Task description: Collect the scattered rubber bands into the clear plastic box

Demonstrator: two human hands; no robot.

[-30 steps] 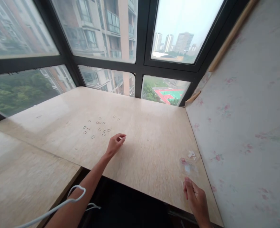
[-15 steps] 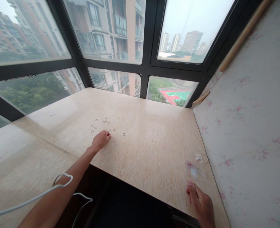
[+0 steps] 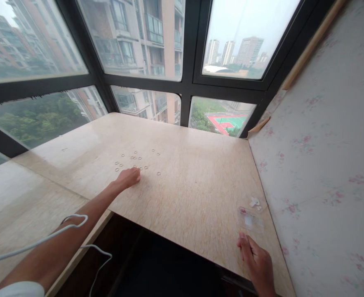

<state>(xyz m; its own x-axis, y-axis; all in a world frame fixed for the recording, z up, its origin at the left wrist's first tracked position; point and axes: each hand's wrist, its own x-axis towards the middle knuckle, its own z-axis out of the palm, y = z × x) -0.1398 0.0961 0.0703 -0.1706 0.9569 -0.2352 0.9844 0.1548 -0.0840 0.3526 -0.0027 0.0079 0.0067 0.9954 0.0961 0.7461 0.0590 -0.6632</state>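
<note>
Several thin rings [image 3: 146,167] lie scattered on the pale stone-patterned counter [image 3: 200,165]. My left hand [image 3: 128,177] rests among the nearest of them, its fingers closed and pointing down. What its fingertips hold, if anything, is hidden behind the knuckles. One ring [image 3: 158,173] lies apart, to the right of that hand. Near the counter's front right edge, my right hand [image 3: 256,262] is closed in a pinch; the thing in it is mostly covered. Just beyond it lies a clear plastic box [image 3: 249,220] with a small red item in one corner.
A small white piece [image 3: 254,202] lies behind the box, close to the flowered wall [image 3: 308,185]. Dark-framed windows [image 3: 186,103] border the counter at the back. A white cable [image 3: 45,239] loops over my left forearm. The counter's front edge drops to a dark gap.
My left hand has moved left to the rings, leaving a lone ring where it was. My right hand stays closed near the box. The view has shifted slightly.
</note>
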